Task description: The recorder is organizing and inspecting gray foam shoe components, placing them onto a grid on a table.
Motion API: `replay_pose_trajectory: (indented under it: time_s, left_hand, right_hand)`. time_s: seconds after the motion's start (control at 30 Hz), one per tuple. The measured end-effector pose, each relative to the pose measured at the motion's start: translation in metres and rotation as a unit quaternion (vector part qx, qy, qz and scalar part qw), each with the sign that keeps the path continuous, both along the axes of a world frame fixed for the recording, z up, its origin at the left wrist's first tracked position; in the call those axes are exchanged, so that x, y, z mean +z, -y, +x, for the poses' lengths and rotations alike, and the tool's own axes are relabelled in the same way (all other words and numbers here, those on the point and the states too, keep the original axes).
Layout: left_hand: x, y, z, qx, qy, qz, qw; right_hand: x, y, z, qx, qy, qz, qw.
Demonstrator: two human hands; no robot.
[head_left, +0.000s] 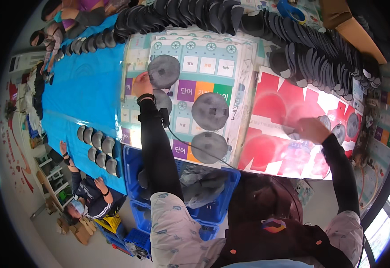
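Observation:
At the left edge of a grey round pad [163,71] with a small dark square at its middle, my left hand [143,85] has its fingers curled and closed at the rim. A second grey pad [162,102] lies partly under my left wrist. Two more, an upper pad [210,110] and a lower pad [209,148], rest on the printed sheets [182,48]. Over the red and white sheet [266,105] my right hand [312,130] is smeared by motion. A grey blur shows by its fingertips, too unclear to name. Small grey round pieces [352,125] lie to its right.
Long rows of dark curved pads [181,15] line the far side, and more [313,58] stand at the right. A blue crate [230,190] with grey pieces is below the table edge. A co-worker [88,192] sits by the blue tabletop [79,85]. A cable [190,142] trails from my left wrist.

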State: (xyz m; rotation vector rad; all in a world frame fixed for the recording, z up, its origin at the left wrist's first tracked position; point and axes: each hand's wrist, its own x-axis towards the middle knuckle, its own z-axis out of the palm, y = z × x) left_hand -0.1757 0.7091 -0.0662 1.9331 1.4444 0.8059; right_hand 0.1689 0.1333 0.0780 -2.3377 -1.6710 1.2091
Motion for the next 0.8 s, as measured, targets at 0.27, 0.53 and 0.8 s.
replay_pose_trajectory:
  time_s: [0.27,0.53,0.8]
  left_hand:
    - [-0.018,-0.008,0.005,-0.025,-0.004,-0.039,0.999]
    - [-0.015,-0.042,-0.041,0.025,0.096,-0.093,0.991]
    - [-0.011,-0.006,0.013,0.067,0.100,0.050,0.992]
  right_hand:
    - [0.100,-0.083,-0.031,-0.274,-0.182,0.187,0.926]
    - [0.013,-0.252,-0.079,-0.435,-0.425,0.337,0.719]
    - [-0.124,-0.268,-0.081,-0.615,-0.228,0.257,0.710]
